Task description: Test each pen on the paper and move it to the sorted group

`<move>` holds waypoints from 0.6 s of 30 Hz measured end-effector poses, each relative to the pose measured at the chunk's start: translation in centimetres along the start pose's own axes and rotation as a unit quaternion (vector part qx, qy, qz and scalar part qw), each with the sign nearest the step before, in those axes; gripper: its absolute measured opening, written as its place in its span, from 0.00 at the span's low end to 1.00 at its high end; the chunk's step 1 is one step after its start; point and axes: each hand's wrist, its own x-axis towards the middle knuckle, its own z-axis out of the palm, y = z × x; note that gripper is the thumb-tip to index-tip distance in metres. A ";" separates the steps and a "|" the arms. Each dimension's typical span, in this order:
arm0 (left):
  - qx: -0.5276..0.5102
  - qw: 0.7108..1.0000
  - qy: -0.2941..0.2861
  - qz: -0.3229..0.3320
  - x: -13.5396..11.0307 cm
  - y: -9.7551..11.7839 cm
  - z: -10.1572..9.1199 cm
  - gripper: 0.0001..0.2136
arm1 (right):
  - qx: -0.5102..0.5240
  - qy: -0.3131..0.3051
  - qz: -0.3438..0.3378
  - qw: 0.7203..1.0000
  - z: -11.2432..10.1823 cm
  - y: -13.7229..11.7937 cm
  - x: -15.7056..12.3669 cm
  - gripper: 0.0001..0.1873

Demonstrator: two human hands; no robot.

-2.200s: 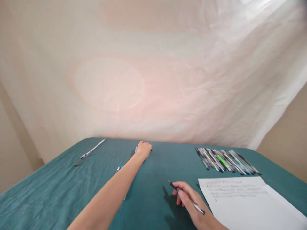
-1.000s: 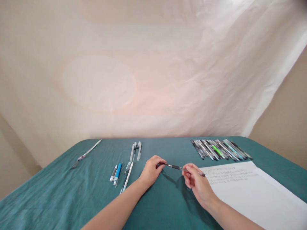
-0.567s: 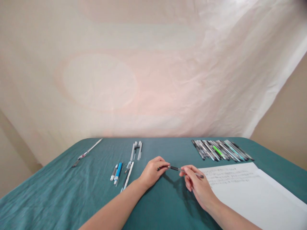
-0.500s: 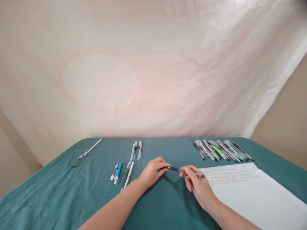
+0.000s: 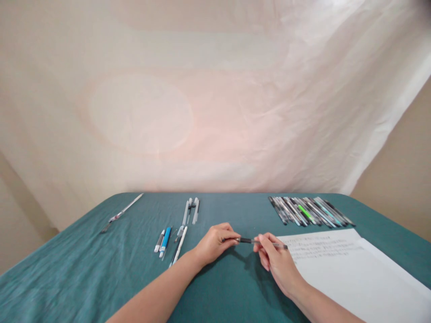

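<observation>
A slim pen [image 5: 245, 240] with a dark grip and a clear barrel spans the gap between my two hands, just above the green cloth. My left hand [image 5: 217, 242] pinches its tip end between thumb and fingers; something small and dark shows there, partly hidden by the fingers. Around the barrel near the other end, my right hand [image 5: 273, 258] is closed, and the pen's dark end pokes out past it to the right. Beside my right hand lies white paper [image 5: 350, 273] with lines of handwriting along its top.
A row of several pens [image 5: 310, 211] lies at the back right. Left of my left hand are a blue pen [image 5: 165, 240], a white pen [image 5: 181, 244] and other pen parts [image 5: 191, 211]. A brush-like tool [image 5: 124, 211] rests at the far left of the cloth-covered table [image 5: 84, 269].
Both hands keep their grip on the pen. It has shifted very slightly and lies a little closer to level; the rest of the table looks the same.
</observation>
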 end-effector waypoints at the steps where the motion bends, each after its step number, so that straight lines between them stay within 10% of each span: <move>1: -0.002 1.000 0.000 0.000 0.0 -0.1 0.0 0.11 | -0.002 -0.001 -0.002 1.000 0.0 0.1 0.0 0.16; 18: -0.038 0.993 0.101 -0.044 0.3 -1.0 0.7 0.09 | -0.030 -0.027 0.010 0.999 0.2 -1.4 -0.4 0.15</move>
